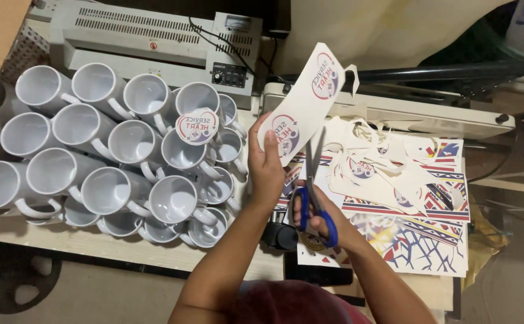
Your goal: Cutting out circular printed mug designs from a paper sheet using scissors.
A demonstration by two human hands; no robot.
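Blue-handled steel scissors (314,198) were gripped in the right hand (325,219), blades up at the printed white paper sheet (302,108). The left hand (266,171) pinched that sheet's lower edge. Two round emblems remained uncut; one cut emblem disc (197,126) lay on the stacked white ceramic mugs (112,150); paper offcuts (388,174) lay beyond.

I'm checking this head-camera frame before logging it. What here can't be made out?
- Right hand: fingers hidden inside the blue scissors handles.
- Printed sheets: lower layers covered by paper offcuts.
- Lower white mugs: hidden beneath the upper ones.
- Left hand: its fingers are behind the held sheet.
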